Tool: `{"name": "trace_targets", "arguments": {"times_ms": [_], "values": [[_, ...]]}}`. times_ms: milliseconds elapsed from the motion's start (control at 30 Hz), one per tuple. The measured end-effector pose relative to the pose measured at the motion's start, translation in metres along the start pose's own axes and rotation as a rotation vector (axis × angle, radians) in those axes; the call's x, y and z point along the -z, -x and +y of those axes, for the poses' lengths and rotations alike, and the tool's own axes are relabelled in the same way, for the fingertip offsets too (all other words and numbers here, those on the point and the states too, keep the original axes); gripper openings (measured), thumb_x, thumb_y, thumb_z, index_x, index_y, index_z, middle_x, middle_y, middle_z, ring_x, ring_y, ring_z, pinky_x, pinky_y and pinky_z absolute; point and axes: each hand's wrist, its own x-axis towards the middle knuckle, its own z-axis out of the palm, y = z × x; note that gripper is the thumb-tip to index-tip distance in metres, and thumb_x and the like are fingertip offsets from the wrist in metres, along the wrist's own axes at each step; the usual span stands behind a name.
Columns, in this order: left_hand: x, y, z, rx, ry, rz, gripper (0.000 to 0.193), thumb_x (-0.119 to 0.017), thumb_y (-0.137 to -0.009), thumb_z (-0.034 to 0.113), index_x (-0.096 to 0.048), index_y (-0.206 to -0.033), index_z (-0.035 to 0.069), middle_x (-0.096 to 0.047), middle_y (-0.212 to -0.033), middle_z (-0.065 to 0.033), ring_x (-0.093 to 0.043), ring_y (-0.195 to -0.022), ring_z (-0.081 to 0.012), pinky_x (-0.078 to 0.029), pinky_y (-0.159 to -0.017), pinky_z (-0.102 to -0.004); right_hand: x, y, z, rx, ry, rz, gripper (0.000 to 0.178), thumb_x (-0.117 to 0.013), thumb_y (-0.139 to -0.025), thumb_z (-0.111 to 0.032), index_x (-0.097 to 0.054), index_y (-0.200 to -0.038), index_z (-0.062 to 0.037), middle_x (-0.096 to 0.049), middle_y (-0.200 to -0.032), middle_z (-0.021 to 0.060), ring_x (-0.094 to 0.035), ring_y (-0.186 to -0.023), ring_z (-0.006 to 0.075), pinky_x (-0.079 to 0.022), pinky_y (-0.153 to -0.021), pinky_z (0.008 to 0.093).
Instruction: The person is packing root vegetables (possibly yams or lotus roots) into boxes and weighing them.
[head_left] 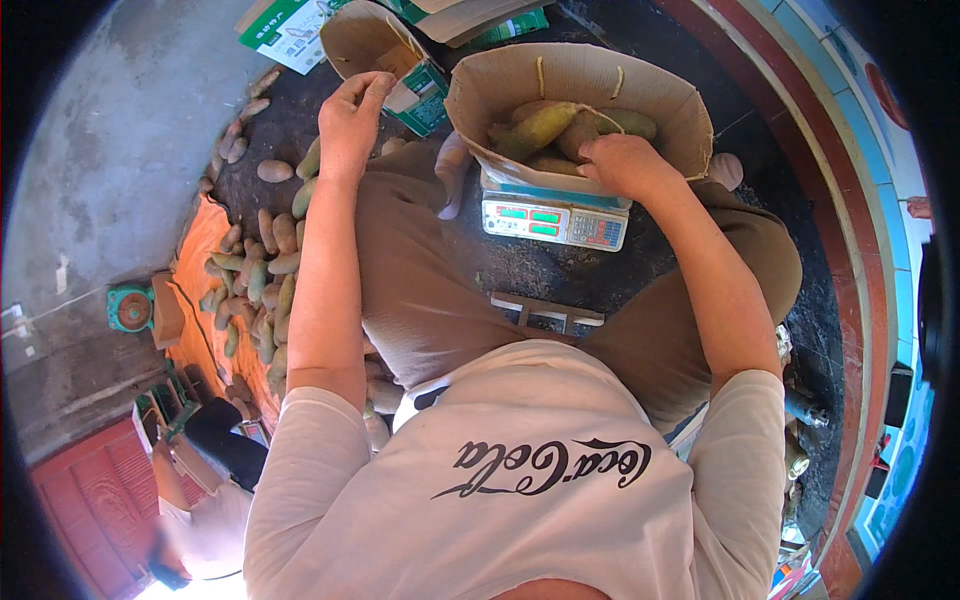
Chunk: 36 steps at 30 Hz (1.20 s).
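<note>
In the head view, we see the left forearm rising steeply through the left of the centre, with the left hand point(350, 115) raised in the upper part of the frame, wrist bent and fingers curled to the right. Its fingertips are drawn close together; we cannot tell whether they pinch anything small. The right forearm slants up and leftward, bringing the right hand point(630, 165) over the near edge of the large carton point(490, 80), fingers partly bent beside the tubers point(535, 130). We cannot tell whether that grip is clamped on a tuber or on the rim.

The near wall and the hand hide some of the carton's contents, and the carton covers most of the platform of the scale point(520, 220); its lit display is too small for us to read surely. The other person point(215, 520) at lower left is cut off by the dark fisheye border.

The large carton, upper centre, stands open on the scale, holding several long green and brown tubers. The smaller carton point(365, 45), upper left of centre, is also open. Loose tubers point(265, 270) lie heaped left of centre, near an orange sheet point(195, 250).
</note>
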Motion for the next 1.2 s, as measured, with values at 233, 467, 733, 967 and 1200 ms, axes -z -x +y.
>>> {"name": "trace_targets", "arguments": {"times_ms": [233, 467, 733, 967, 1200], "values": [[0.0, 0.0, 0.002, -0.002, -0.002, -0.012, 0.027, -0.049, -0.09, 0.024, -0.06, -0.101, 0.001, -0.063, -0.099, -0.0082, -0.058, -0.095, -0.0147, -0.044, -0.08, -0.0267, -0.003, -0.001, 0.001, 0.029, 0.0, 0.021, 0.029, -0.051, -0.084, -0.031, -0.06, -0.097, -0.0059, -0.061, -0.095, 0.0162, -0.057, -0.093, 0.0312, -0.045, -0.08, 0.042], [-0.002, 0.001, 0.001, -0.006, 0.01, -0.003, 0.027, -0.049, -0.09, 0.023, -0.06, -0.101, 0.001, -0.063, -0.098, -0.0079, -0.058, -0.094, -0.0144, -0.044, -0.08, -0.0263, -0.008, -0.003, 0.001, 0.037, -0.002, 0.023, 0.035, -0.045, -0.087, -0.035, -0.06, -0.099, -0.0056, -0.061, -0.094, 0.0156, -0.057, -0.092, 0.0312, -0.044, -0.081, 0.0416], [-0.002, 0.001, 0.003, -0.008, 0.031, 0.005, 0.027, -0.049, -0.091, 0.023, -0.061, -0.101, 0.002, -0.063, -0.098, -0.007, -0.058, -0.092, -0.0138, -0.044, -0.079, -0.0263, -0.004, -0.003, -0.006, 0.044, -0.035, -0.002, 0.042, -0.041, -0.089, -0.039, -0.061, -0.095, -0.0033, -0.061, -0.096, 0.0179, -0.057, -0.093, 0.0328, -0.045, -0.08, 0.0434], [-0.004, 0.001, 0.005, -0.016, -0.012, 0.005, 0.027, -0.049, -0.09, 0.024, -0.061, -0.101, 0.002, -0.063, -0.098, -0.0066, -0.057, -0.092, -0.0136, -0.044, -0.079, -0.0264, -0.006, -0.002, -0.004, 0.063, -0.054, 0.024, 0.045, -0.04, -0.089, -0.042, -0.062, -0.094, -0.0027, -0.061, -0.096, 0.0182, -0.057, -0.093, 0.0329, -0.045, -0.08, 0.0437], [-0.004, 0.001, 0.006, -0.031, -0.02, 0.012, 0.027, -0.05, -0.09, 0.023, -0.061, -0.101, 0.002, -0.064, -0.098, -0.0064, -0.057, -0.091, -0.0125, -0.044, -0.077, -0.0254, -0.001, 0.0, -0.011, 0.049, -0.069, -0.009, 0.047, -0.04, -0.088, -0.043, -0.062, -0.095, -0.0027, -0.061, -0.096, 0.0182, -0.057, -0.093, 0.0331, -0.045, -0.08, 0.0437]]}}
